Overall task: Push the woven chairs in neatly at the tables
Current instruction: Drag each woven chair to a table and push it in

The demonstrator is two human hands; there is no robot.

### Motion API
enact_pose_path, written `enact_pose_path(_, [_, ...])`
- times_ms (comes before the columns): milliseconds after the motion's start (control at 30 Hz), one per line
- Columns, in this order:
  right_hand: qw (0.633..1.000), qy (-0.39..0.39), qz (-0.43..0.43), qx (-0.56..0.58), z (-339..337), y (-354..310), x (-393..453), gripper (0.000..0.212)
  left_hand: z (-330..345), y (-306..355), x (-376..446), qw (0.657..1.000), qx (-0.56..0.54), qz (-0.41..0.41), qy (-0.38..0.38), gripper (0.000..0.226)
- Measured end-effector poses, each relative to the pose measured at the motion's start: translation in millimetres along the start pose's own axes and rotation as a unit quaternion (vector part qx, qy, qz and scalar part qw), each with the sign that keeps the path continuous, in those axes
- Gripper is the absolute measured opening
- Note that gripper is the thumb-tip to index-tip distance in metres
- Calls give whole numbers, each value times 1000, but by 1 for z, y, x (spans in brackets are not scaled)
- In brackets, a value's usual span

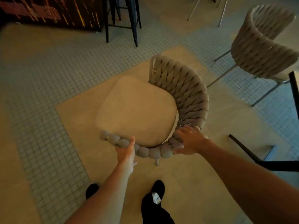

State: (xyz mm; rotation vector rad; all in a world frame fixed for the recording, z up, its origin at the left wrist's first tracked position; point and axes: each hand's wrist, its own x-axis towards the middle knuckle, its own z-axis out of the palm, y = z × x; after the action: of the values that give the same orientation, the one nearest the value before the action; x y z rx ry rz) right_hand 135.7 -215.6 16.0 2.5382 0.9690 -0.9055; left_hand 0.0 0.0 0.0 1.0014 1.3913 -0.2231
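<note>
Woven beige chair (178, 88) stands directly before me on the floor (48, 81). My left hand (126, 152) grasps its rope backrest rim; my right hand (187, 139) curls over the same rim. No legible writing noted. Open floor lies ahead; second woven chair (262, 46) and dark tabletop edge (293, 88) sit right.

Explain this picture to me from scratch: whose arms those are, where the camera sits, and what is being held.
The camera is worn on a person's head, looking down, so the two bare arms are the wearer's own. The left hand and right hand both grip the curved, rope-woven beige backrest of a chair with a tan seat cushion, fingers curled over its rim. It stands on a tiled floor. A second woven chair stands at upper right, beside a dark table edge. Black shoes show below.
</note>
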Motion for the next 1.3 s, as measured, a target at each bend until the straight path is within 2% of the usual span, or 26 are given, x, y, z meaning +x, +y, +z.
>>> enact_pose_path(167, [991, -73, -39, -103, 1, 40, 18, 98, 28, -2, 21, 993, -93, -26, 73, 105])
enact_pose_path(267, [983, -88, -78, -140, 15, 42, 26, 97, 36, -8, 26, 992, -52, -14, 116, 101])
enact_pose_path(400, [986, -53, -87, -134, 23, 39, 29, 80, 38, -14, 35, 989, -16, 10, 148, 86])
enact_pose_path(533, [984, -31, -89, -152, 22, 39, 25, 71, 37, -11, 39, 988, 4, 12, 152, 89])
enact_pose_path(700, [987, -38, -74, -139, 17, 17, 18, 65, 22, 4, 48, 988, 33, 25, 148, 93])
enact_pose_path(1167, [999, -50, 21, -1, 17, -99, 26, 62, -32, 102, 98, 963, 213, 125, 107, 82])
enact_pose_path(1300, [996, -71, 40, 31, 14, -124, 36, 62, -38, 127, 112, 959, 239, 127, 86, 80])
